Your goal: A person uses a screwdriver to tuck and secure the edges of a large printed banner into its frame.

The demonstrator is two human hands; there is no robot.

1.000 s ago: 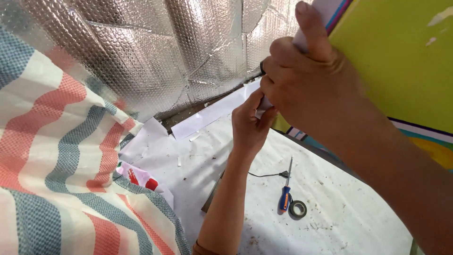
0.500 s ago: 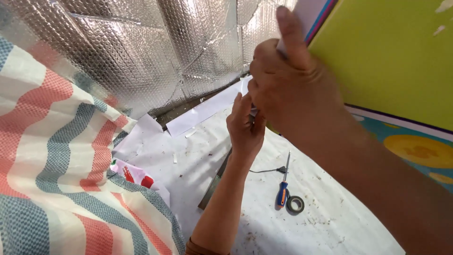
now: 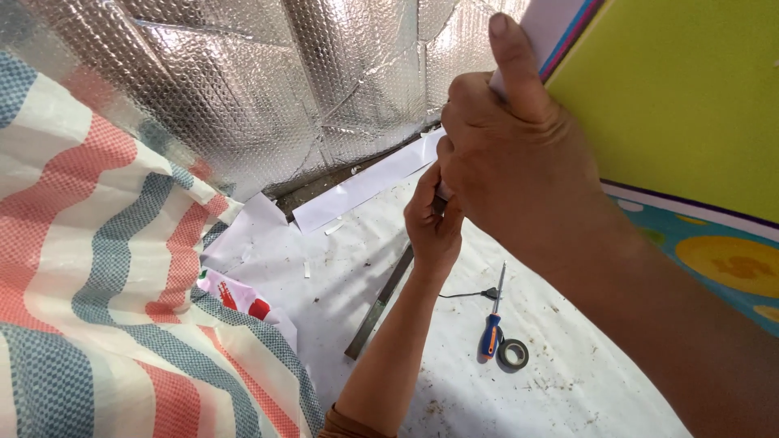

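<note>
Panel edging, one white strip running along the border of one large yellow-green board, is being gripped by the right hand, which is clenching around it with the thumb lying flat up the strip. Just below that hand, the left hand is closing its fingers on the lower end of the same edge; what exactly sits inside its grasp is hidden behind the right hand. The board is showing smooth and matte, with thin pink, blue and purple lines at its border and a printed teal area with yellow rounds below.

On the white sheet beneath the board, speckled with dirt, are lying: one screwdriver with a blue and orange handle, one small roll of dark tape touching that handle, one thin black cord with a plug just left of the screwdriver's shaft, and one long grey metal bar left of the cord. One white paper strip is resting farther from the board, against the silver bubble-foil wall, quilted and shiny. One woven tarpaulin, striped red, blue-grey and white, is hanging well left of the board.

Compared with a second ago, both hands are sitting slightly further left along the edge, and more of the teal print is showing.
</note>
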